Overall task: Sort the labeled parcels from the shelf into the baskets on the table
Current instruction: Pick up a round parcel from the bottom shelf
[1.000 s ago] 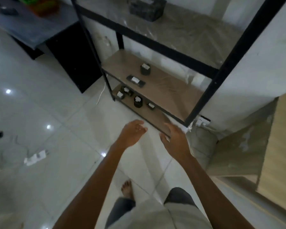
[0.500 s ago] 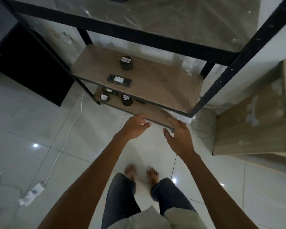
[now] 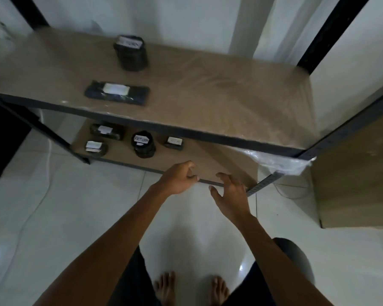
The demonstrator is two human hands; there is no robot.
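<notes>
A black-framed shelf (image 3: 208,131) with wooden boards fills the view. On its upper board stand a tall black parcel (image 3: 131,54) with a white label and a flat black parcel (image 3: 117,92). The lowest board carries several small black labeled parcels, among them a round one marked RETURN (image 3: 142,144), a flat one (image 3: 174,142) to its right and two (image 3: 106,130) (image 3: 96,147) to its left. My left hand (image 3: 179,177) and my right hand (image 3: 231,193) hover empty over the lowest board's front edge, fingers loosely curled, right of the parcels.
A wooden cabinet (image 3: 354,180) stands close on the right. A black block (image 3: 2,140) sits at the left, with a white cable (image 3: 34,208) trailing over the glossy tiled floor. Crumpled plastic wrap (image 3: 283,164) hangs at the shelf's right front post. My bare feet (image 3: 190,286) stand below.
I have come closer to the shelf and lower. Both hands have reached forward to the lowest board's front edge. They hold nothing, as before.
</notes>
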